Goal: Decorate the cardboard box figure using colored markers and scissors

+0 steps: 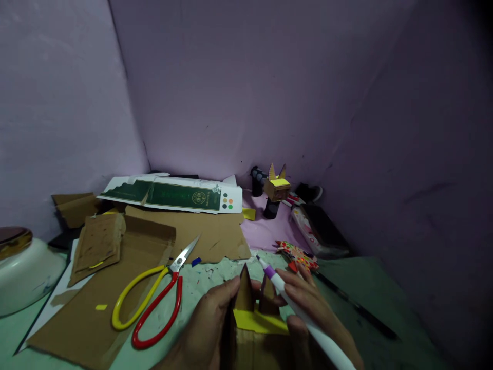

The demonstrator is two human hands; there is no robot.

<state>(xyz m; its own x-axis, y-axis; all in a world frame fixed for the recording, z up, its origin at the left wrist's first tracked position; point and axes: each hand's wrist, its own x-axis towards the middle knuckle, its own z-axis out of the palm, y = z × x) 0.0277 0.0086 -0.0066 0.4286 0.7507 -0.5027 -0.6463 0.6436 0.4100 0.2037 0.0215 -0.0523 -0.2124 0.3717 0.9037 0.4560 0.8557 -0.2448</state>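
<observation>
At the front of the bench [204, 288], head view: a person's two hands at work on a cardboard piece [256, 349]. Piece sits low centre, between the hands; two pointed ears [244, 294] stick up, yellow strip [260, 321] across just below them. Left hand [202, 321] closed on the piece's left side, a fingertip beside the left ear; other fingers hidden, can't tell how they sit. Right hand [318, 311] pinching a white marker [302, 311] with purple collar, tip aimed away, near the ears. Can't tell whether tip touches anything.

Left of hands: scissors [176, 267], one yellow handle loop, one red, lying partly on a brown cardboard sheet [77, 331]. Small folded cardboard [98, 246] on that sheet, further back. White jar [26, 277] at far left, cut off by the edge. Behind: another flat cardboard sheet [196, 234], green-and-white carton strip [173, 195] along its back edge. Back right: small eared cardboard box [276, 190] on top of a black cylinder [271, 209], pink sheet [258, 234] under. Patterned item [298, 253] and long black stick [356, 304] beyond the right hand.
</observation>
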